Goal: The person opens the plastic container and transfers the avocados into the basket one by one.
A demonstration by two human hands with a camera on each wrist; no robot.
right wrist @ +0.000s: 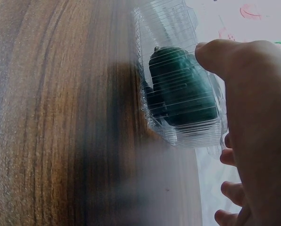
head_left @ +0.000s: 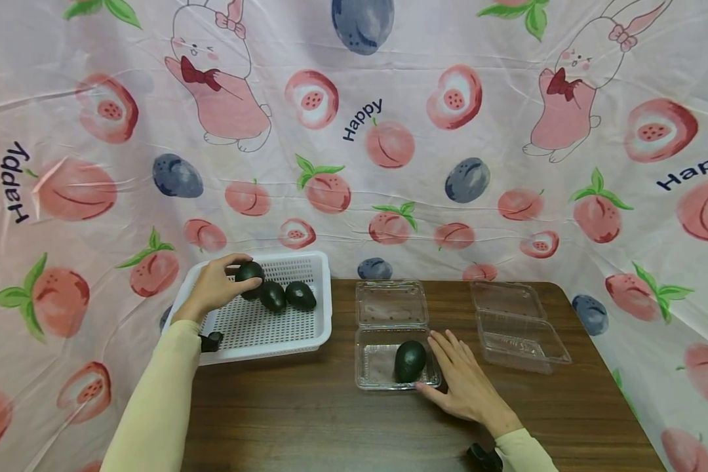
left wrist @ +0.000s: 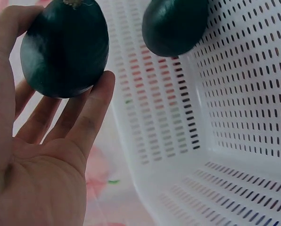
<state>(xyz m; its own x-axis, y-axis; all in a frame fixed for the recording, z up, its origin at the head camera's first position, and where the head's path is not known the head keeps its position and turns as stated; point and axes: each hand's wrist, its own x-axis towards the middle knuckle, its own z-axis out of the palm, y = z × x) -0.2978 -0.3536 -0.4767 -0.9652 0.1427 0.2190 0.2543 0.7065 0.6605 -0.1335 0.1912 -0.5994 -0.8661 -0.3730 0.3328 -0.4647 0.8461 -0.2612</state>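
Observation:
My left hand (head_left: pixel 217 287) grips a dark green avocado (head_left: pixel 250 271) between thumb and fingers, over the far left part of a white perforated basket (head_left: pixel 326 314). Two more avocados, one in the middle (head_left: pixel 273 297) and one to its right (head_left: pixel 301 296), lie in that basket. In the left wrist view, the held avocado (left wrist: pixel 67 49) shows its stem end. A clear hinged plastic box (head_left: pixel 373 360) stands with its lid back, and a single avocado (head_left: pixel 410 361) sits at its right side. My right hand (head_left: pixel 466 383) has its fingers extended along the box's right edge, thumb near the front corner.
A second clear plastic box (head_left: pixel 516 337), lid raised, stands at the right back of the brown wooden table (head_left: pixel 307 419). Behind the table hangs a fruit-and-rabbit printed cloth (head_left: pixel 389 183), which also covers both sides.

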